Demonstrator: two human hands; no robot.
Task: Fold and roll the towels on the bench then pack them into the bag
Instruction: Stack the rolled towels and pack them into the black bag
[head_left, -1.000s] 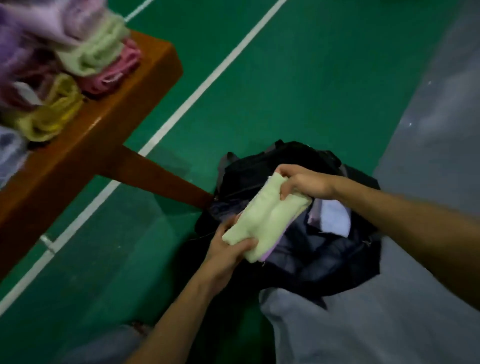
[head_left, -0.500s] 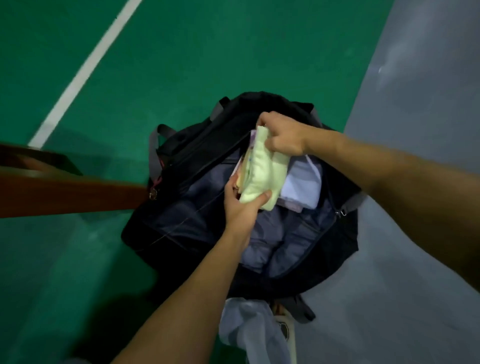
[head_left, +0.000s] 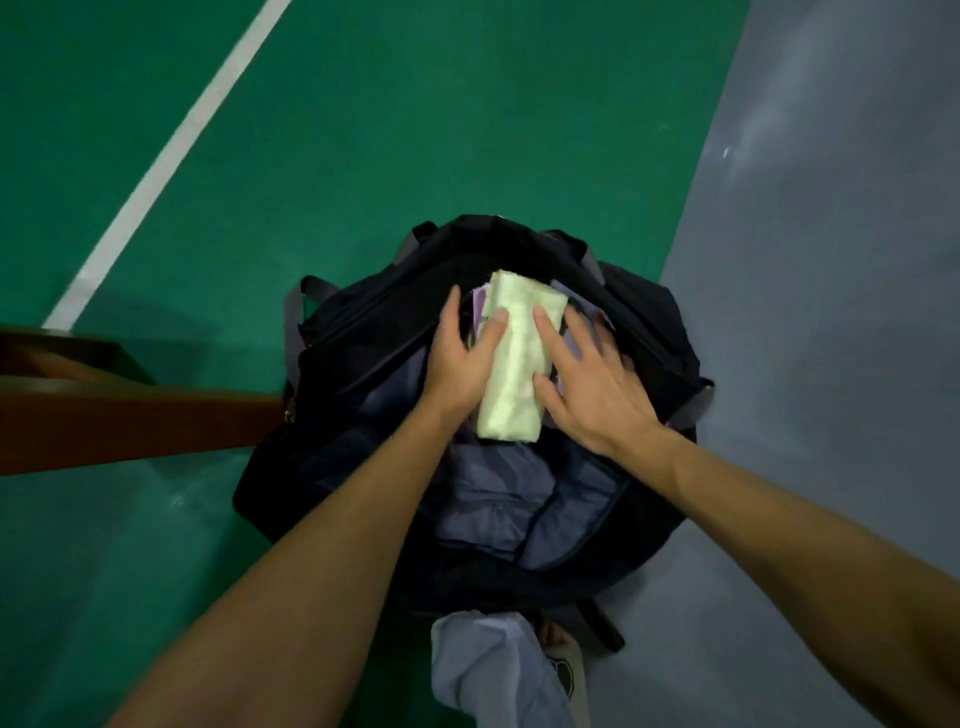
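A black duffel bag (head_left: 358, 338) lies open on the floor with a grey lining. A pale green rolled towel (head_left: 517, 364) lies inside it, near the far end. My left hand (head_left: 460, 358) rests against the roll's left side, thumb on top, fingers straight. My right hand (head_left: 587, 379) presses the roll from the right with spread, straight fingers. A purple towel (head_left: 479, 304) peeks out to the left of the green roll. A pale lavender towel (head_left: 576, 312) shows behind my right hand.
A brown wooden bench leg (head_left: 130, 415) reaches in from the left and meets the bag. The floor is green with a white line (head_left: 171, 156) on the left and grey (head_left: 831, 260) on the right. My grey trouser leg (head_left: 493, 670) is at the bottom.
The green roll has gone from above the bag down into it. Both hands have let go of their grip and now lie flat against it. The view has tilted down, off the bench.
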